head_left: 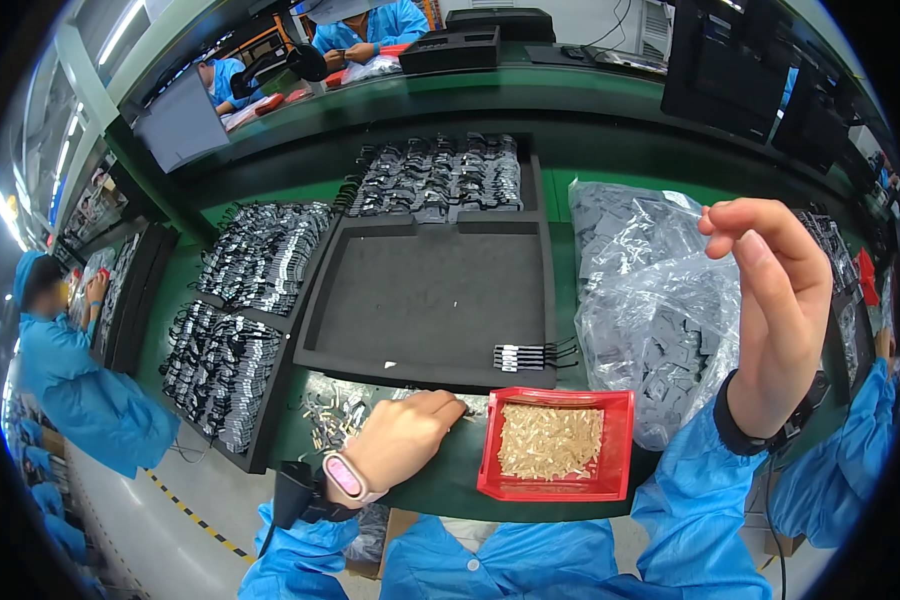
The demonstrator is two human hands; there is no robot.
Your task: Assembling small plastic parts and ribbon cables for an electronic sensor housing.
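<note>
My left hand (pixel 400 435) is low over the table's front, left of a red bin (pixel 615 450) of small pale yellowish pieces (pixel 550 440). Its fingers are closed together; a bit of something dark shows at the fingertips, too small to name. My right hand (pixel 780 290) is raised on the right, in front of a clear plastic bag (pixel 620 290) of flat grey pieces. Its fingers are loosely bent and apart, and I see nothing in them. A short row of black-wired parts (pixel 530 356) lies in the near right corner of a black foam tray (pixel 420 290).
Loose small pieces (pixel 335 412) lie scattered left of my left hand. More foam trays packed with wired parts (pixel 265 255) stand left and behind (pixel 440 175). A monitor (pixel 725 75) hangs at the back right. Co-workers in blue (pixel 85 370) sit left, right and across.
</note>
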